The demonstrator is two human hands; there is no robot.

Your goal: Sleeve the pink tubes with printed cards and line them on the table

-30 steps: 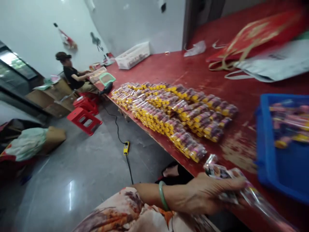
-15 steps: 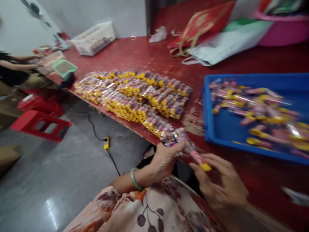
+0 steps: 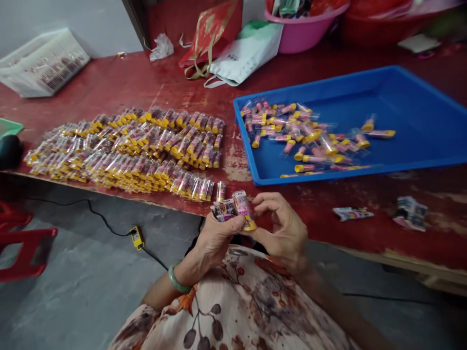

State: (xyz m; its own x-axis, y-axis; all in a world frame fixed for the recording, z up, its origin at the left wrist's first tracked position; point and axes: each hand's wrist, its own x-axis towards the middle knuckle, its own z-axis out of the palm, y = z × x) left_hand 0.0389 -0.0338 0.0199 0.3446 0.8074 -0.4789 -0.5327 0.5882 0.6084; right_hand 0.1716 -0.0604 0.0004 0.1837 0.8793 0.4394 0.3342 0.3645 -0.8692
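Observation:
My left hand [image 3: 215, 238] and my right hand [image 3: 282, 233] meet just below the table's front edge. Together they pinch a small pink tube with a yellow cap [image 3: 243, 209]. The left fingers also grip a printed wrapper [image 3: 223, 210] beside it. On the red table [image 3: 146, 82] to the left lies a big flat pile of wrapped tubes [image 3: 134, 148] in neat rows. A blue tray [image 3: 401, 112] to the right holds several loose pink and yellow tubes [image 3: 306, 138].
Two crumpled wrappers [image 3: 352, 213] [image 3: 410, 213] lie on the table at the right. Bags [image 3: 226, 48], a pink basin [image 3: 302, 24] and a white crate [image 3: 42, 61] stand at the back. A red stool [image 3: 22, 243] and a cable with a yellow switch [image 3: 135, 237] are on the floor.
The view has swung right, away from the seated person and toward the blue tray. My hands have come together at the table edge, now holding one tube upright between them.

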